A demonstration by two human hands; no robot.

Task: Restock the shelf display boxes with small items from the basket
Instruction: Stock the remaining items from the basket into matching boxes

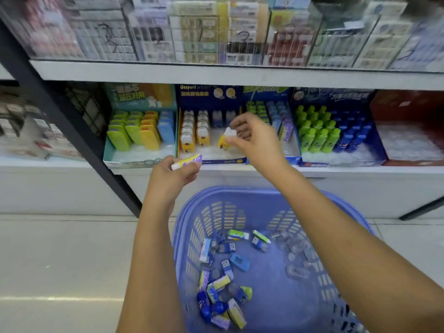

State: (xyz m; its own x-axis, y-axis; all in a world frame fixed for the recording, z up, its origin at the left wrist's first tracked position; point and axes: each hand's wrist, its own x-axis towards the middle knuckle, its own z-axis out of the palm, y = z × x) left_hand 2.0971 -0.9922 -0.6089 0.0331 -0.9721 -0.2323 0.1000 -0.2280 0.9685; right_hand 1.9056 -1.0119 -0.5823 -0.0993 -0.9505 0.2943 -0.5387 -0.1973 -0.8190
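Basket of small packs, right hand gripping yellow item, left hand gripping purple pack

Both bare forearms reach forward and up. The left hand is curled, its fingers pinched closed with knuckles up. The right hand extends farther, wrist bent, thumb and fingers pinching together.

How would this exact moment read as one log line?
left hand: holds purple eraser | right hand: placing yellow-white item in navy display box | basket: items remain
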